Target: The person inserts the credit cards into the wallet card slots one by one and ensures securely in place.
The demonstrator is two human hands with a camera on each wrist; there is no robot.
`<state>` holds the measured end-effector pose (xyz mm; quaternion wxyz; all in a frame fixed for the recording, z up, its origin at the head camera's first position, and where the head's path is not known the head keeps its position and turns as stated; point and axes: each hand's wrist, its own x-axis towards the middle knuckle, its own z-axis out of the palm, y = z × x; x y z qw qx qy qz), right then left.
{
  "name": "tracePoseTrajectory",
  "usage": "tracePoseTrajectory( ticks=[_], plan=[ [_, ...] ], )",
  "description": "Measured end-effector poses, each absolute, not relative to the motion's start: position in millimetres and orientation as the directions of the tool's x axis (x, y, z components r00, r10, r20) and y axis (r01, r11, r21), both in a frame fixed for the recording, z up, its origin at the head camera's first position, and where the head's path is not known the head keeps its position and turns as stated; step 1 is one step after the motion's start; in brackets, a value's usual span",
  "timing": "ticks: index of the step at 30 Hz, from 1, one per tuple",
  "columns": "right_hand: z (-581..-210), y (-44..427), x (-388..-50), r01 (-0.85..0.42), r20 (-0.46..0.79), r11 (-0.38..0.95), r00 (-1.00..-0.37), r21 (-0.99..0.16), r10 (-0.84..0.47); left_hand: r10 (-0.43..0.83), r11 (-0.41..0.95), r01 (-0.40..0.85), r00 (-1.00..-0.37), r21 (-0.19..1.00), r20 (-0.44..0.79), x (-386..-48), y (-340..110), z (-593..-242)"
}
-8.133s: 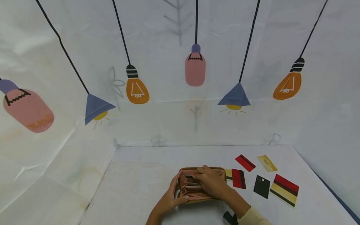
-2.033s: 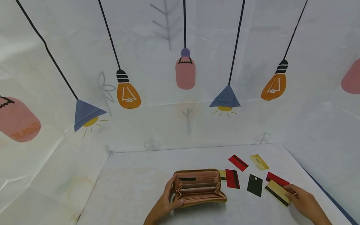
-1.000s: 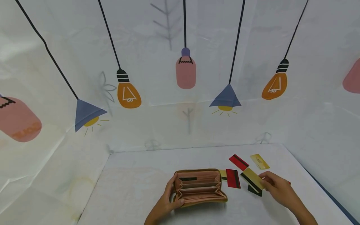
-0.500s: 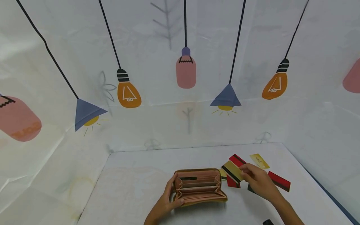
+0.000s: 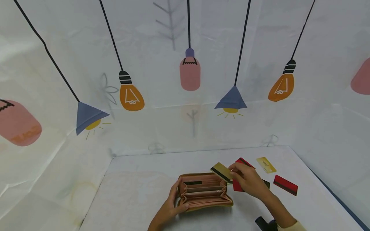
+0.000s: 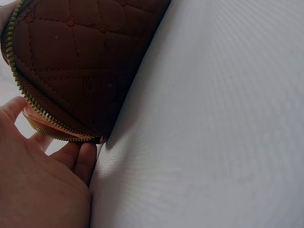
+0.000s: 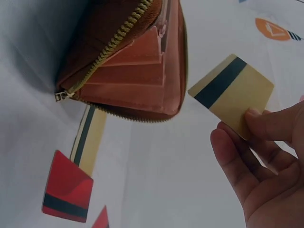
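A brown zip-around wallet [image 5: 205,194] stands unzipped on the table, its pink pleated compartments facing the head camera. A dark strip, perhaps a card [image 5: 193,183], shows in its back compartment. My left hand [image 5: 170,208] grips the wallet's left end; in the left wrist view, the fingers [image 6: 84,159] lie at the zip edge of the quilted cover [image 6: 80,57]. Between thumb and fingers, my right hand [image 5: 251,181] pinches a gold card with a black stripe [image 5: 222,171], held in the air by the wallet's upper right corner. The right wrist view shows this card [image 7: 237,90] apart from the wallet.
Right of the wallet lie several cards: a red one [image 5: 285,185], a gold one [image 5: 266,165], another red one [image 5: 245,162] and a black one [image 5: 266,183] partly behind my hand. A striped gold card [image 7: 90,142] and a red card [image 7: 69,190] lie beside the wallet.
The right hand left the wallet, picked the striped gold card off a red card at the right, and carried it leftward to the wallet's corner. The left hand keeps hold of the wallet.
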<state>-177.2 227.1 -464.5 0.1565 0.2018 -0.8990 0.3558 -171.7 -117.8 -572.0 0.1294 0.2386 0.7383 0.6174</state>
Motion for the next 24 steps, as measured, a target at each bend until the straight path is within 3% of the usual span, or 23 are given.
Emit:
tracePoseTrajectory(
  ticks=[7,18,24],
  plan=[
    [-470.7,212.3,-187.6,-0.566,0.496,0.636,-0.811,-0.525,-0.312,0.508,0.128,0.176,-0.857,0.976,0.088,-171.5,-118.0,-572.3],
    [-476.9,199.4,-194.5,-0.539,0.398,0.576,-0.842,-0.614,-0.364,0.505,0.142,0.168,-0.86,0.976,0.074,-171.9,-118.2,-572.0],
    [-481.8,192.9,-196.1,-0.54,0.394,0.61,-0.841,-0.58,-0.37,0.509,0.14,0.167,-0.858,0.976,0.073,-172.1,-117.7,-571.7]
  ],
)
